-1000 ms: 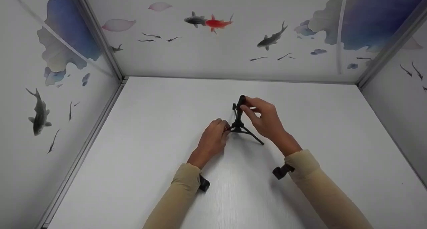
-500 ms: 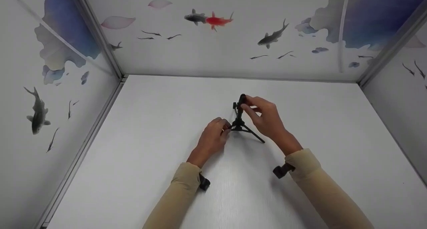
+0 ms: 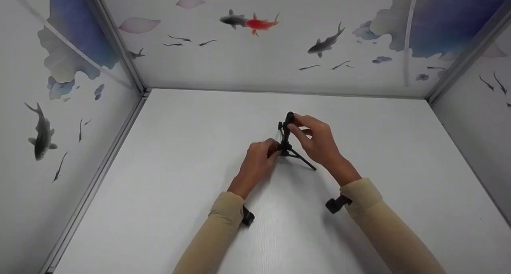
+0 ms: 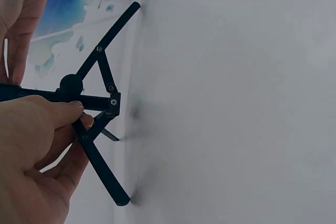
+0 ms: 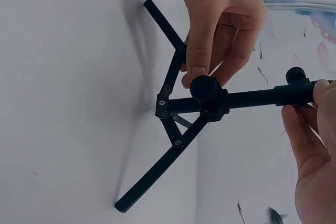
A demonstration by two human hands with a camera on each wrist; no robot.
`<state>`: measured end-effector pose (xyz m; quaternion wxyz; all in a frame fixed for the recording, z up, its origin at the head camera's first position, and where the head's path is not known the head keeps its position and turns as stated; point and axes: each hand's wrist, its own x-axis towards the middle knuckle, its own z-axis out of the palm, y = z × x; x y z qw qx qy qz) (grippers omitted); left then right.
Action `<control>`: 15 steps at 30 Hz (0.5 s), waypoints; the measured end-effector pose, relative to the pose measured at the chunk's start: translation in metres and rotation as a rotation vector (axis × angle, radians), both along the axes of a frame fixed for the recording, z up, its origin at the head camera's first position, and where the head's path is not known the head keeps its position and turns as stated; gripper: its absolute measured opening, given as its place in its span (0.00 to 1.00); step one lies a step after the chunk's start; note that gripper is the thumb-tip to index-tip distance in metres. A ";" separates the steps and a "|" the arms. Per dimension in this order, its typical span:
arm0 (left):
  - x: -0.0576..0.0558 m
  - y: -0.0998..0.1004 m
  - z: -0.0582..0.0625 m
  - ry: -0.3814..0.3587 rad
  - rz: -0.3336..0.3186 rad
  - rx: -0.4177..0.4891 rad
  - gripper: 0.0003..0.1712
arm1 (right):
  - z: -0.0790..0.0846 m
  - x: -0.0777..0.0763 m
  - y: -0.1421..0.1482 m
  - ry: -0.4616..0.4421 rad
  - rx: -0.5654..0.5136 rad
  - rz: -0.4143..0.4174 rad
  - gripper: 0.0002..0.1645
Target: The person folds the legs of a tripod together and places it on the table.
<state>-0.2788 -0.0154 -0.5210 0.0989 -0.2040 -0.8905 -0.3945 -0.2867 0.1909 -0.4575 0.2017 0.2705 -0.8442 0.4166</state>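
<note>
Near the middle of the desk [image 3: 159, 178], toward its far half, a small black tripod [image 3: 285, 146] stands nearly upright between two hands, its legs [image 5: 157, 179] splayed and their feet apparently resting on the surface. The wide spread seems to be what gives so slight a stand a steady footing.

The left hand [image 3: 257, 158] is low down, thumb and fingers pinching around the lower knob [image 5: 206, 88] at the collar where the legs meet the column [image 5: 252, 98]; a grip there probably suits working that knob or steadying the joint. The right hand [image 3: 318, 138] pinches the upper column between thumb and fingers, close to the upper knob [image 5: 295, 75], most likely to keep the shaft from tipping or turning.

The column is a slim round tube, thicker toward the top, dark and looking matt. The legs are straight bars, tied to the column's foot by short flat braces [image 5: 172, 74] with pale, round rivet heads. Both knobs are stubby cylinders.

Farther out, tan sleeves [image 3: 199, 242] of soft cloth end in folded cuffs, with a black device [image 3: 248, 217] at each wrist. The desk is smooth and white; pale walls [image 3: 271, 74] painted with fish rise around it.
</note>
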 end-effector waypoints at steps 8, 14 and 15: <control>0.000 -0.001 -0.003 -0.010 -0.021 0.082 0.07 | -0.001 0.000 0.000 0.012 -0.003 0.006 0.20; 0.001 -0.002 -0.004 -0.003 -0.023 0.187 0.07 | 0.000 -0.002 0.000 0.020 0.002 0.017 0.19; 0.002 -0.002 -0.004 0.002 -0.022 0.197 0.07 | 0.000 -0.002 0.000 0.019 0.003 0.019 0.19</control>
